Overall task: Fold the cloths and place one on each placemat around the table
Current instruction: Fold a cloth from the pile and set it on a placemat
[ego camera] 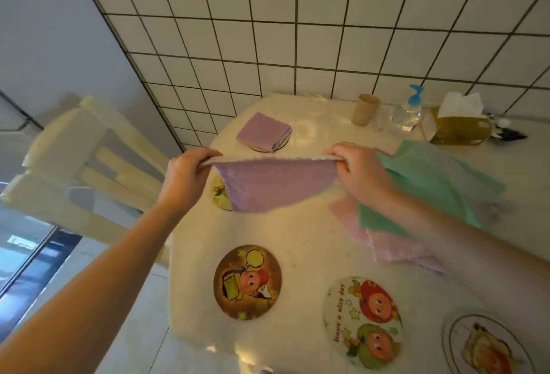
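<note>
1. The left hand (186,172) pinched one top corner of a purple cloth (269,184), and the right hand (358,171) pinched the other top corner. Both hands had their fingers curled round the edge.
2. The cloth was held in the air above the table (297,242), well apart from its surface. Its top edge ran nearly level from left to right between the two hands, and the rest hung down toward the person.
3. Directly under the hanging cloth, on the left side, a yellow placemat (219,193) was partly hidden. It lay closer to the left hand than to the right one.
4. A folded purple cloth (262,131) was already resting on the far placemat (284,144) near the tiled wall (327,31).
5. I judged that the held cloth was not fully folded yet, so the next move probably called for bringing the two corners together, or laying it down, toward the left.
6. The brown placemat (247,281), the white placemat (361,318) and one more placemat (482,344) at the near edge had no cloth on them.
7. A green cloth (431,177) and pink cloths (384,242) waited in a pile under the right forearm.
</note>
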Action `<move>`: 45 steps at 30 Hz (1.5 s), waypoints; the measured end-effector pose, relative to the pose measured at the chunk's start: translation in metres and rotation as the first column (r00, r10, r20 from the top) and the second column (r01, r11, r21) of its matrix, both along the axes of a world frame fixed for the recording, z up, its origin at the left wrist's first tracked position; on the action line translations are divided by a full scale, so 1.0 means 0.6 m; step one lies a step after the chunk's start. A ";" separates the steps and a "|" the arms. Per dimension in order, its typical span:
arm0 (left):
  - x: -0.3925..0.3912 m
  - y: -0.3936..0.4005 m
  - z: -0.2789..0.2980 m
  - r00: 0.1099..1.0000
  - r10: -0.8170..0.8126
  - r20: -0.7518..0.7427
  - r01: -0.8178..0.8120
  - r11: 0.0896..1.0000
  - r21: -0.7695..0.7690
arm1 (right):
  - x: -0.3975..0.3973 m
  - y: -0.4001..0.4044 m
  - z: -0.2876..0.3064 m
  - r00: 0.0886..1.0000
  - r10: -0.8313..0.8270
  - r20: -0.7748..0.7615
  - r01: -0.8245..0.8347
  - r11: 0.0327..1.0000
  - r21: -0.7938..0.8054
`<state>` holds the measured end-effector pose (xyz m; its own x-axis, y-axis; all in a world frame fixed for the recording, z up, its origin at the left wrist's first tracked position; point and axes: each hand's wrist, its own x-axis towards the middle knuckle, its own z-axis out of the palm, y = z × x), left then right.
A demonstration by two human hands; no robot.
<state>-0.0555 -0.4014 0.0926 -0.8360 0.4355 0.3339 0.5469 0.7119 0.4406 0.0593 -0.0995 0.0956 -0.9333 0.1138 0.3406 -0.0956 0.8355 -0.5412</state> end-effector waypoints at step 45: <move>0.090 -0.035 -0.309 0.507 0.332 0.796 -0.435 0.895 -0.097 | 0.115 -0.030 -0.318 0.589 -0.297 0.752 0.696 0.660 -0.285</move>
